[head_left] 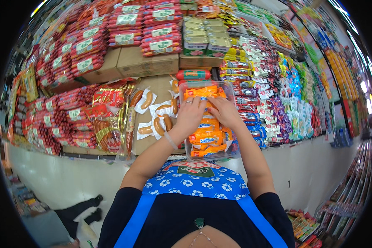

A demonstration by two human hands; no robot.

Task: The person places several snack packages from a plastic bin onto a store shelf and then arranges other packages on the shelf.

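A clear plastic tub (188,152) stands before me at the front of the display, filled with orange-wrapped snack packets (207,138). My left hand (189,114), with a ring on one finger, reaches over the tub's left side onto the packets. From the right, my right hand (225,112) lies on the same packets, its thumb pointing inward. Both sets of fingertips are close together near the tub's middle; whether they grip a packet is hidden. Left of the tub, vacuum-packed sausages (148,99) are scattered on cardboard (141,143).
Red sausage bundles (83,46) are stacked at left on cardboard boxes (147,64). Tinned meat (195,43) stands behind the tub, near a red sausage roll (193,74). Rows of small snack packs (263,93) fill the right. A person's legs (77,214) show at lower left.
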